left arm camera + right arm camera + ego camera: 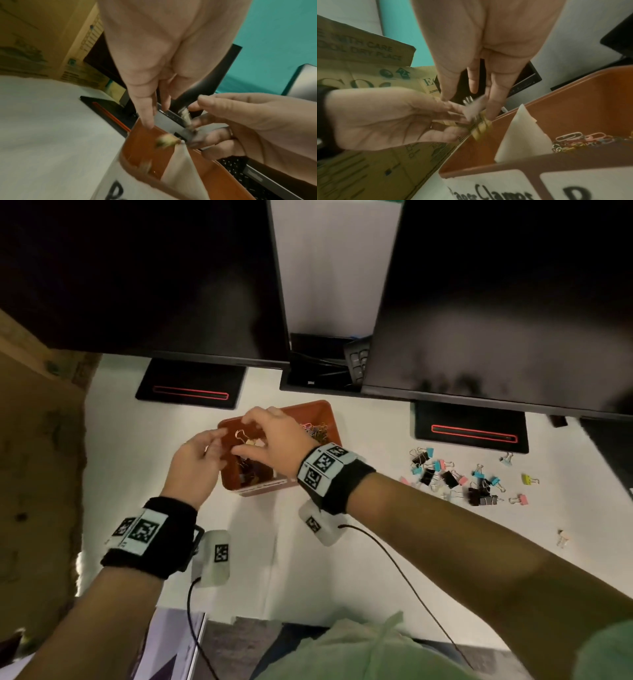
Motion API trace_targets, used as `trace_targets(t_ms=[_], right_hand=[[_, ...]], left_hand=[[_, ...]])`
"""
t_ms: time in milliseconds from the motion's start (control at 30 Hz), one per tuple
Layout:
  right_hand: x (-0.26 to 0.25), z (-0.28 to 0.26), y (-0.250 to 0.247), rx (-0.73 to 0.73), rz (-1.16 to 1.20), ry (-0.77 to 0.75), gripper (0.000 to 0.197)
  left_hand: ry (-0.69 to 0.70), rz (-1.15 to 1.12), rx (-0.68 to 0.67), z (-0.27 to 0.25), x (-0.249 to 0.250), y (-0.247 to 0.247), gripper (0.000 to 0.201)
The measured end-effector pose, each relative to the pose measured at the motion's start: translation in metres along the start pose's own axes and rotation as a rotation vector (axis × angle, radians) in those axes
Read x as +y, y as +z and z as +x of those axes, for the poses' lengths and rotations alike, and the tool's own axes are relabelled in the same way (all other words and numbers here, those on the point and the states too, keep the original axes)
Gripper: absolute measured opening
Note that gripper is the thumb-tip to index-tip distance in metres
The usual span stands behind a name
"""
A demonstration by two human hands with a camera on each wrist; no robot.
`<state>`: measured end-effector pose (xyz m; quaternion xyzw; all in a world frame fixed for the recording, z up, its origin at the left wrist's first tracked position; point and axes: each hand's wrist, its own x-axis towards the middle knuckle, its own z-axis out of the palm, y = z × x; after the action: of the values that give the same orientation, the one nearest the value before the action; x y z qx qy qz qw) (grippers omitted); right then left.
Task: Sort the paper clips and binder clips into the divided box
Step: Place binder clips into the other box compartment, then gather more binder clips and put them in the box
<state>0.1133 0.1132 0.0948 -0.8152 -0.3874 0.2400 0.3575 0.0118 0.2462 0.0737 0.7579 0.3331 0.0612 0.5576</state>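
- Sorting looks to me about midway: both hands are over the left compartment of the orange divided box (325, 412), which sits on the white desk (137, 440) in front of the monitor stands.
- My right hand (274, 436) has thumb and fingers curled down over a small binder clip (482, 125), yellowish and motion-blurred in the right wrist view; I judge it is being handed over or dropped there.
- My left hand (195, 463) has its fingers reaching in at the same clip; whether its grip is actually closed on the clip or only touching, I cannot tell through the blur.
- Done so far: coloured paper clips (570, 139) lie heaped in the right compartment, beyond the white divider (520, 135), and some dark binder clips (245, 467) already lie in the left one, under my hands.
- The front label (489, 189) on the left compartment reads roughly "Paper Clamps", which fits binder clips going there.
- Left to do: a scatter of binder clips (455, 477), black, blue, pink and one yellow, lies on the desk well to the right of the box, plus one pale clip (562, 538) nearer me.
- I see no loose paper clips on the desk, so I judge that half finished.
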Motion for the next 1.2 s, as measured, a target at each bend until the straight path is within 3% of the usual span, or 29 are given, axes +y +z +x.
trace_targets(t_ms=[100,167,333,500,633,733,900,1033,1200], right_hand=[[0.006,-0.014,-0.008,0.018,0.010,0.003,0.041],[0.026,-0.036,-0.020,0.042,-0.029,-0.008,0.035],[0.116,-0.112,-0.061,0.151,-0.167,0.193,0.031],[0.179,-0.174,-0.102,0.144,-0.304,0.528,0.054],[0.203,-0.186,-0.118,0.065,-0.297,0.603,0.072],[0.215,-0.181,-0.120,-0.021,-0.287,0.565,0.077],[0.228,-0.162,-0.119,-0.134,-0.327,0.463,0.074],[0.234,-0.151,-0.117,-0.171,-0.350,0.410,0.073],[0.238,-0.146,-0.113,-0.159,-0.355,0.320,0.058]], left_hand=[[0.146,0.068,0.060,-0.011,0.009,-0.002,0.025],[0.262,0.099,0.033,-0.025,0.018,0.008,0.024],[0.476,0.207,-0.248,-0.056,0.039,0.075,0.021],[0.490,0.356,-0.560,-0.064,0.032,0.164,0.036],[0.438,0.537,-0.667,-0.057,0.021,0.229,0.051],[0.368,0.639,-0.669,-0.049,0.011,0.265,0.055],[0.234,0.658,-0.550,-0.040,0.006,0.304,0.052],[0.211,0.654,-0.485,-0.035,0.004,0.308,0.027],[0.201,0.619,-0.467,-0.027,-0.004,0.294,0.018]])
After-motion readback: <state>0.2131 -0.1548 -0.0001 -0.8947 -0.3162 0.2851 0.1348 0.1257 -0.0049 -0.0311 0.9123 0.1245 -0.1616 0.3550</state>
